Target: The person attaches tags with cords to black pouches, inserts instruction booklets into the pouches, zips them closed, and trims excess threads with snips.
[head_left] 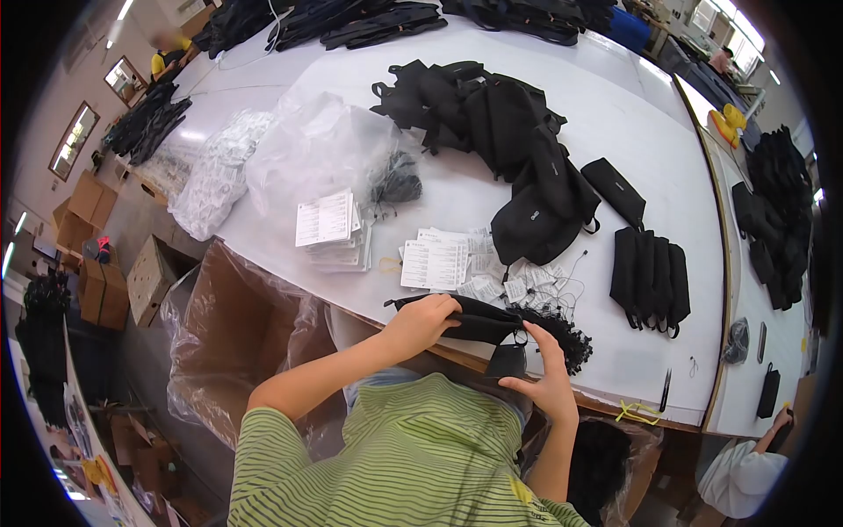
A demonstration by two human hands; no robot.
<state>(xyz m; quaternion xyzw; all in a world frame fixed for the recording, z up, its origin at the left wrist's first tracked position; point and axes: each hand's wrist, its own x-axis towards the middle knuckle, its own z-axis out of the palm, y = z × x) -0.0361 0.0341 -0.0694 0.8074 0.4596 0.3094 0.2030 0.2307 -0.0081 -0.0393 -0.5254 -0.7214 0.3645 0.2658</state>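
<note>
My left hand is closed on a flat black zip pouch at the table's front edge. At the pouch's right end, a black hang tag dangles near a small loop. My right hand is open beside that tag, thumb and forefinger spread, the forefinger's tip close to the loop; whether it touches is hard to see. Just behind the pouch lie a tangle of black tag strings and loose white labels. Stacks of printed white cards rest farther left.
A heap of black pouches covers the table's middle, with a row of pouches at right. A clear plastic bag lies at left. Black tweezers sit near the front edge. An open lined carton stands below; another person is at lower right.
</note>
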